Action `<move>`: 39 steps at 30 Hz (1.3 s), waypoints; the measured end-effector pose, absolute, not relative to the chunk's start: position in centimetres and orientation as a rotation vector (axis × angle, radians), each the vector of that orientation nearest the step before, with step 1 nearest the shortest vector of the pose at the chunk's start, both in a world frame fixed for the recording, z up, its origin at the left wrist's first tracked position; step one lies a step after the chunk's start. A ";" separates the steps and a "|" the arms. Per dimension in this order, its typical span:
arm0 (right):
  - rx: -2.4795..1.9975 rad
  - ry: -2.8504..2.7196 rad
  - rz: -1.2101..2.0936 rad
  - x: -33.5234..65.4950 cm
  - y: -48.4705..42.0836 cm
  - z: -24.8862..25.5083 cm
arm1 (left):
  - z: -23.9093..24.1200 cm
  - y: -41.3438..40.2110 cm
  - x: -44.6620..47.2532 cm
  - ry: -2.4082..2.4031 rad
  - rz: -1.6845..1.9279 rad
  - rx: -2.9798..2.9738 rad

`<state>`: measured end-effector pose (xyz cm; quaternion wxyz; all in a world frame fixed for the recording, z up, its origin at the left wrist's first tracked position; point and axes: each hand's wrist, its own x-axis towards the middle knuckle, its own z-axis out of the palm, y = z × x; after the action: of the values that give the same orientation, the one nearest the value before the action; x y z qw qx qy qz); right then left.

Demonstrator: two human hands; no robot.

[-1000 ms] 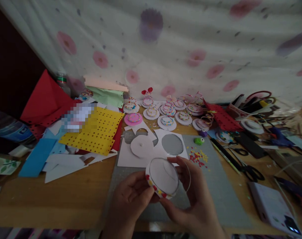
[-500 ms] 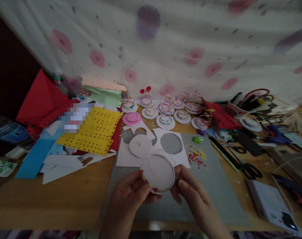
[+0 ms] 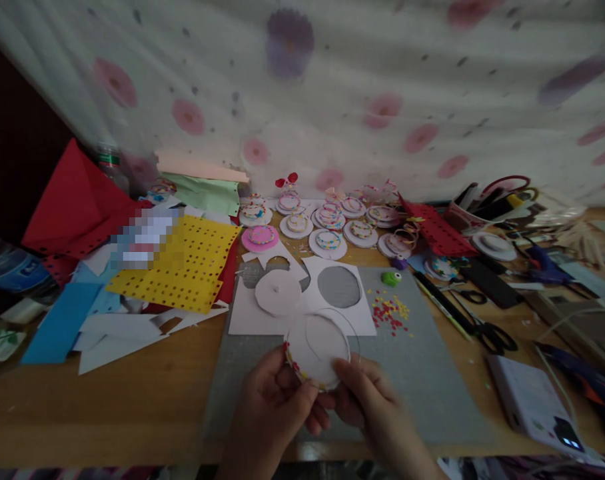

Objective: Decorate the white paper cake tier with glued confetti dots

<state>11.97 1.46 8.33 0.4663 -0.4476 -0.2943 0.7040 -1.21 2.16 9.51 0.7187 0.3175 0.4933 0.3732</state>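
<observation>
Head view, left fingers (image 3: 302,403) and right fingers (image 3: 353,379) pinching white disc (image 3: 318,347), cut sheet (image 3: 310,300) just beyond, scissors (image 3: 478,325) rightward

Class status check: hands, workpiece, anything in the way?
Left hand, right hand both gripping white disc. Red and yellow bits along its left rim. Possible snag: thin strand curling over it, past right edge.

The round white paper disc (image 3: 318,341) is tilted, flat face visible, between the left hand (image 3: 280,400) and right hand (image 3: 372,400). Small red and yellow pieces (image 3: 296,367) line its lower-left rim; a thin pale strand (image 3: 356,331) loops beyond its upper-right edge.
</observation>
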 end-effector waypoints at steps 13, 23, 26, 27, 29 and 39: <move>-1.502 -0.809 1.634 19.6 1.9 0.6 | 1.8 3.8 -3.4 1.218 0.800 1.237; -1.394 -0.952 1.792 20.8 5.1 -1.3 | 0.9 14.9 -5.0 1.553 0.589 2.398; -1.361 -0.947 1.797 21.3 4.7 -1.0 | 1.4 15.9 -4.4 1.555 0.541 2.406; -1.349 -0.945 1.799 21.5 4.7 -0.7 | 1.7 15.7 -4.1 1.539 0.551 2.412; -1.325 -0.957 1.809 21.7 5.0 0.1 | 2.3 14.9 -3.3 1.470 0.580 2.408; -1.331 -1.222 1.900 19.9 10.6 1.3 | 0.6 12.7 -1.7 1.122 0.564 2.308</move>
<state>19.90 10.63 1.31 0.2569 -0.4907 -0.4504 0.7002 -1.73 12.70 0.65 0.2543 0.8495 0.4129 0.2076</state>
